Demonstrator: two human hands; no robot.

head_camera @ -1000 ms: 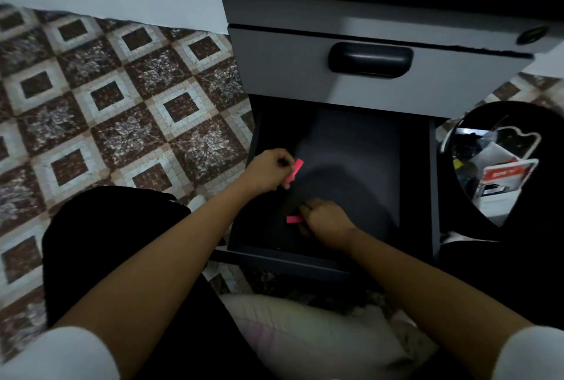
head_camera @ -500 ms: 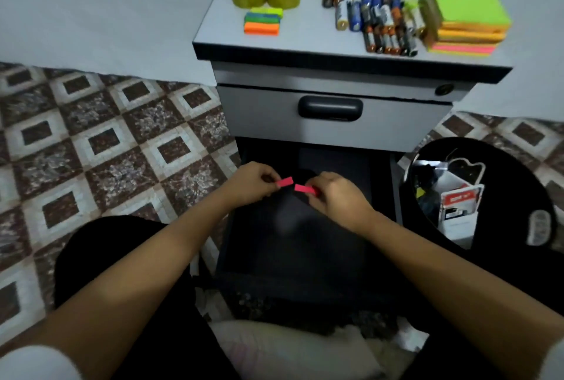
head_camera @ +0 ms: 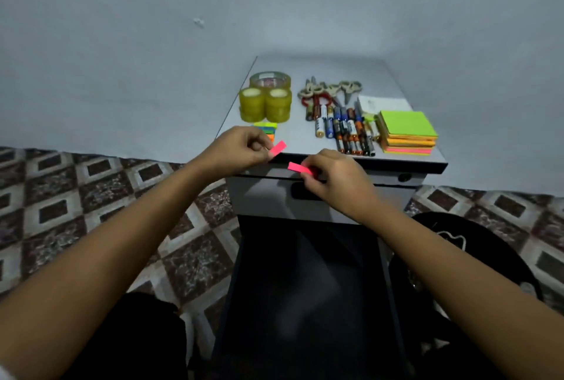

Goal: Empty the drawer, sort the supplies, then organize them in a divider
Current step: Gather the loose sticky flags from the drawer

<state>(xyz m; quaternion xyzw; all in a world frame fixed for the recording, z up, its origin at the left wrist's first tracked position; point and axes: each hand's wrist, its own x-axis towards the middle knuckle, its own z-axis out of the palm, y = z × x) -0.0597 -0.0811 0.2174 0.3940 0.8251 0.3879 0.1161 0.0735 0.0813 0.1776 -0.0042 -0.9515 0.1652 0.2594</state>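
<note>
Ahead of you stands the grey cabinet [head_camera: 299, 135], its lower drawer [head_camera: 305, 288] pulled out below, dark inside. You've got both hands up at the cabinet's front edge. Your left hand [head_camera: 241, 150] pinches a pink strip [head_camera: 278, 148] at the fingertips. Your right hand [head_camera: 332, 175] pinches a second pink strip [head_camera: 300, 168], and the two strips are near each other but apart. On the cabinet top, the sticky-note stack [head_camera: 407, 131] sits right, the tape rolls [head_camera: 264, 103] left, and the batteries [head_camera: 345, 132] between them.
</note>
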